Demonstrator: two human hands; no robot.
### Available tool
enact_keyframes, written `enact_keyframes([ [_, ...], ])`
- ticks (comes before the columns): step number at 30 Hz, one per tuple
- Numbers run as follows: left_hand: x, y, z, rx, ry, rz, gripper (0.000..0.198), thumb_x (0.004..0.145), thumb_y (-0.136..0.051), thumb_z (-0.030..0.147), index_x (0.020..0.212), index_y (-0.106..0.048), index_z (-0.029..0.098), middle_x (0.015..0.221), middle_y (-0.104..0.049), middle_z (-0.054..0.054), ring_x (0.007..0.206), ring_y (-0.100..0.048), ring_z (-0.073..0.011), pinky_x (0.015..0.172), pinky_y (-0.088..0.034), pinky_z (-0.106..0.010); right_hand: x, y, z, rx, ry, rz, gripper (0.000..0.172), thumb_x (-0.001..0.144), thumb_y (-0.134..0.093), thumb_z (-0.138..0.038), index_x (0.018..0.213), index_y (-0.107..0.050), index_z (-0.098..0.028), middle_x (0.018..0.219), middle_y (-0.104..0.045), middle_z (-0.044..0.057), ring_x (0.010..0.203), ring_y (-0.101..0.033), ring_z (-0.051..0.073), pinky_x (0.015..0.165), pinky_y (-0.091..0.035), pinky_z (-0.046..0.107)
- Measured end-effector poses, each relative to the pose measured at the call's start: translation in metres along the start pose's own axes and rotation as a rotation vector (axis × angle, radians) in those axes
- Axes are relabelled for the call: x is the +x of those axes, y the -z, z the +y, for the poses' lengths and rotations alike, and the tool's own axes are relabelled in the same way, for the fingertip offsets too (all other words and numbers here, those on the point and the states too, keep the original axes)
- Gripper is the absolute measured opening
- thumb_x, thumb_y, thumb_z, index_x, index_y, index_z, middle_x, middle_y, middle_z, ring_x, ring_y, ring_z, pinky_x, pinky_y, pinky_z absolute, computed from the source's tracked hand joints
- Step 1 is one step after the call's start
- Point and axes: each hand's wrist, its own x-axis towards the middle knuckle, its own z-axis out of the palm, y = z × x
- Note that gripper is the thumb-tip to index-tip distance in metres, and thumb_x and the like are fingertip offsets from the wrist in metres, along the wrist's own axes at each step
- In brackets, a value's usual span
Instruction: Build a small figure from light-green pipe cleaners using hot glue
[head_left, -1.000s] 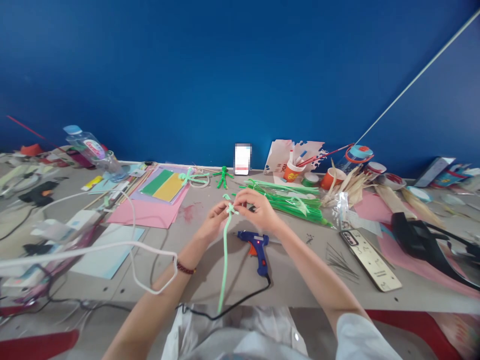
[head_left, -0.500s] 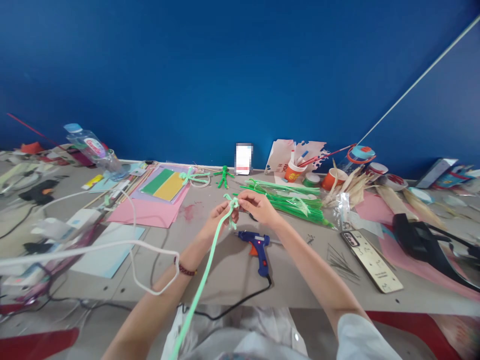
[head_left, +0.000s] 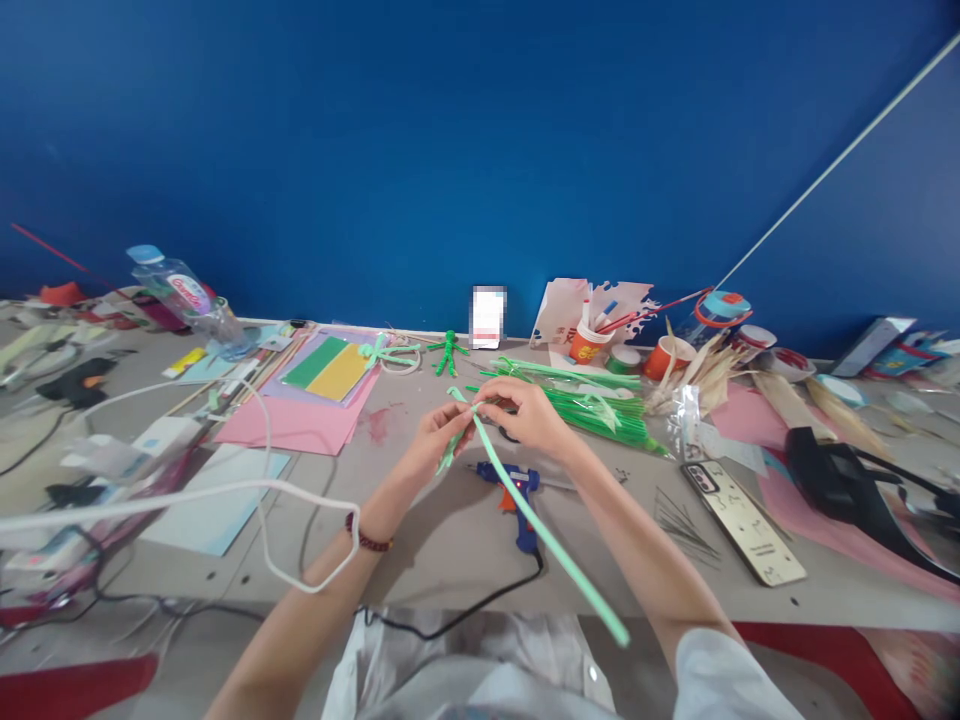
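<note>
Above the middle of the table, my left hand (head_left: 433,437) and my right hand (head_left: 522,414) pinch the knotted top of a long pale-green pipe cleaner (head_left: 546,534). Its long free end slants down to the right, across my right forearm. A short end sticks out under my left fingers. A blue glue gun (head_left: 517,493) with a red light lies on the table just below my hands, and its black cord (head_left: 457,616) runs toward me.
A bundle of green pipe cleaners (head_left: 592,402) lies right of my hands, with a small green figure (head_left: 448,352) behind. Pink paper (head_left: 296,424), coloured sheets (head_left: 328,368), a bottle (head_left: 186,297) and a white cable (head_left: 247,489) fill the left. Cups (head_left: 587,342), a phone (head_left: 743,520) and a black tool (head_left: 836,470) are at right.
The long free end of the pale-green pipe cleaner swung from hanging down toward my left side over to my right. Both hands stayed at the knot, turning it.
</note>
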Motion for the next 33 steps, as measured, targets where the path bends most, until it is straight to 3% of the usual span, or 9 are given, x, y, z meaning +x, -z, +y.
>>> enact_keyframes([
  [9, -0.002, 0.001, 0.002, 0.104, -0.059, 0.011, 0.026, 0.072, -0.068, 0.039, 0.076, -0.061, 0.015, 0.060, -0.057, 0.000, 0.047, -0.043, -0.0057, 0.042, -0.030, -0.019, -0.004, 0.004, -0.007, -0.222, 0.075, -0.092, 0.014, 0.087, -0.049, -0.020, 0.086, -0.063, -0.020, 0.088, -0.065, 0.005, 0.079, -0.059, 0.016, 0.068, -0.046, 0.027],
  [19, -0.002, 0.001, 0.001, 0.176, -0.157, 0.054, 0.023, 0.073, -0.066, 0.038, 0.077, -0.063, 0.015, 0.058, -0.055, 0.001, 0.049, -0.044, -0.0066, 0.046, -0.031, -0.020, -0.006, -0.001, -0.012, -0.451, 0.137, -0.077, 0.021, 0.088, -0.039, -0.011, 0.088, -0.057, -0.020, 0.098, -0.062, 0.008, 0.092, -0.057, 0.019, 0.077, -0.045, 0.030],
  [28, -0.004, -0.001, 0.003, 0.299, -0.239, 0.067, 0.022, 0.077, -0.063, 0.038, 0.079, -0.063, 0.016, 0.061, -0.057, 0.000, 0.053, -0.047, -0.0084, 0.051, -0.035, -0.021, -0.005, -0.005, -0.006, -0.337, 0.137, 0.010, 0.023, 0.086, -0.038, -0.008, 0.083, -0.057, -0.021, 0.090, -0.060, 0.006, 0.089, -0.056, 0.018, 0.077, -0.045, 0.029],
  [33, -0.002, -0.001, -0.001, 0.335, -0.295, 0.098, 0.023, 0.078, -0.061, 0.039, 0.081, -0.062, 0.016, 0.062, -0.056, 0.001, 0.052, -0.046, -0.0081, 0.051, -0.037, -0.021, -0.005, -0.002, -0.006, -0.342, 0.118, -0.028, 0.019, 0.088, -0.040, -0.011, 0.088, -0.057, -0.021, 0.090, -0.062, 0.006, 0.087, -0.057, 0.018, 0.078, -0.044, 0.031],
])
